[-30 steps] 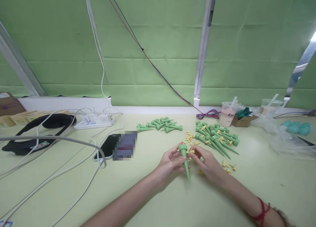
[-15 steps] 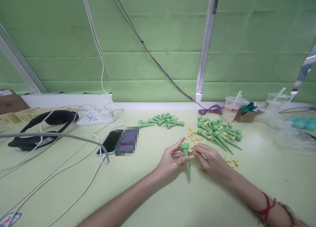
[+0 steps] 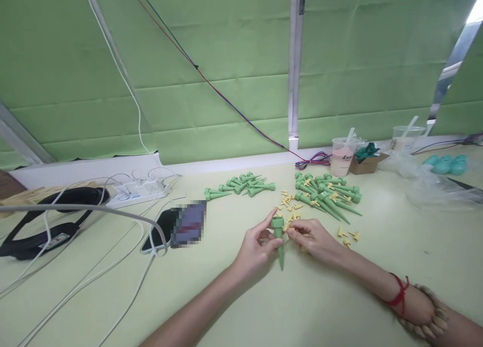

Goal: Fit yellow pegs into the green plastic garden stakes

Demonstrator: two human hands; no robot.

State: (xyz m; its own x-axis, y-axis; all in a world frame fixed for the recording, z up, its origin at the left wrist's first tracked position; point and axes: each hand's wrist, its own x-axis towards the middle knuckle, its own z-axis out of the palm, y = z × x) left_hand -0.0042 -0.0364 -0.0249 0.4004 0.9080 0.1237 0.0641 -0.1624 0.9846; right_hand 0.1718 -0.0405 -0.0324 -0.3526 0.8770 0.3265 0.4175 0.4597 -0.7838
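My left hand (image 3: 256, 246) pinches a green cone-shaped spike (image 3: 279, 241) near its wide top, tip pointing down toward the table. My right hand (image 3: 311, 238) is right beside it, fingertips holding a small yellow piece (image 3: 290, 229) against the spike's top. Behind my hands lie scattered small yellow pieces (image 3: 289, 202), a pile of green spikes mixed with yellow pieces (image 3: 326, 195) to the right, and a second pile of green spikes (image 3: 237, 185) to the left. A few more yellow pieces (image 3: 347, 234) lie at the right.
A phone (image 3: 166, 225) lies left of my hands, with white cables (image 3: 94, 266), a power strip (image 3: 138, 188) and a black strap (image 3: 33, 231) further left. Two plastic cups (image 3: 341, 156), a small box (image 3: 364, 162), clear bags (image 3: 433, 191) and teal items (image 3: 447, 164) stand at the back right.
The view has shifted and tilted. Both hands stay together on the spike, which now stands more upright; the right fingertips have closed in on its top with the yellow piece.
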